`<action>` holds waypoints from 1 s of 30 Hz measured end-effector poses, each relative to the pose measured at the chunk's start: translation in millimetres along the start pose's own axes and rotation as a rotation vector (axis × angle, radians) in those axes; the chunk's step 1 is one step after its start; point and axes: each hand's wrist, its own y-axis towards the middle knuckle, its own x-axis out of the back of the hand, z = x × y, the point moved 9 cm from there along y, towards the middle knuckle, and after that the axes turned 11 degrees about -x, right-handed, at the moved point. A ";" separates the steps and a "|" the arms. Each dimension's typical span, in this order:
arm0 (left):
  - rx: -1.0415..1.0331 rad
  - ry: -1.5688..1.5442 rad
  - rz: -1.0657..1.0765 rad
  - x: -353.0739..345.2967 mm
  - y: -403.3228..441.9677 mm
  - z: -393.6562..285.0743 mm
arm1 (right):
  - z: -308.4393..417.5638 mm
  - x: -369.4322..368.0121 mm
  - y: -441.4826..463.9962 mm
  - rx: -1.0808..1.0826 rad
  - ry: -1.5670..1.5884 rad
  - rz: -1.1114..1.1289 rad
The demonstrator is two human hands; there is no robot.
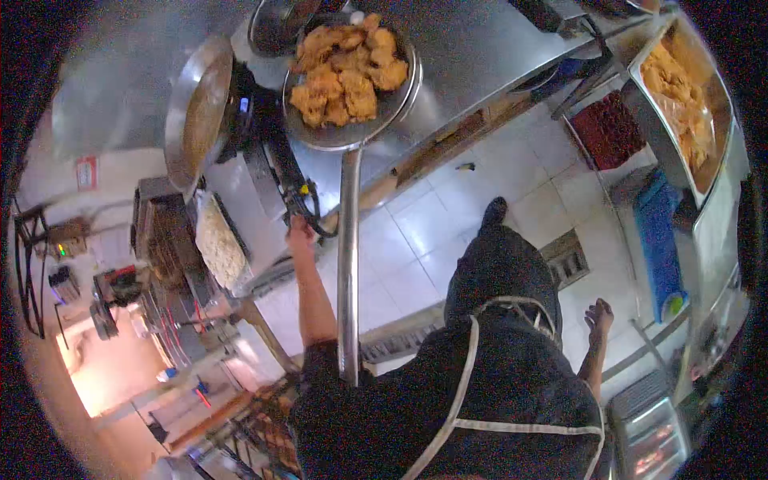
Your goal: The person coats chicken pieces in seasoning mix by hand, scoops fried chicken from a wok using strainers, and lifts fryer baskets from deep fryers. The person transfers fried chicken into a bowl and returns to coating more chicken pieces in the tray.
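Note:
My left hand [301,230] is at the front of a black cooker [246,112], its fingers closed at a dark part beside a hose; what they hold is too small to make out. My right hand [598,314] hangs at my side above the floor, fingers loosely curled but apart, nothing visible in it. A long-handled round strainer [350,240] holds browned fried pieces [340,76] above the metal counter [464,48]; its handle runs down past my left forearm, and no hand shows on it. A wide metal pan [196,116] with brownish liquid stands on the cooker.
A tray of pale crumbs [218,244] lies left of my left hand. On the right are a metal container of orange-coated food [678,100], a dark red crate [606,132] and a blue tray [660,240]. The counter edge crosses above the tiled floor [416,232].

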 end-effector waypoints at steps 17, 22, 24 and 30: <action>-0.135 0.136 -0.045 -8.5 -23.8 -33.6 | 152.9 -132.9 -28.5 0.180 -0.360 0.237; -0.029 -0.047 -0.004 -3.0 -7.0 -7.3 | 139.1 -173.2 -29.3 0.219 -0.337 0.342; -0.107 -0.021 -0.036 -11.1 -13.5 -15.7 | 131.8 -172.5 -12.8 0.197 -0.367 0.316; -0.218 -0.042 0.050 -41.3 -49.5 -39.5 | 86.7 -141.0 83.8 0.269 -0.287 0.330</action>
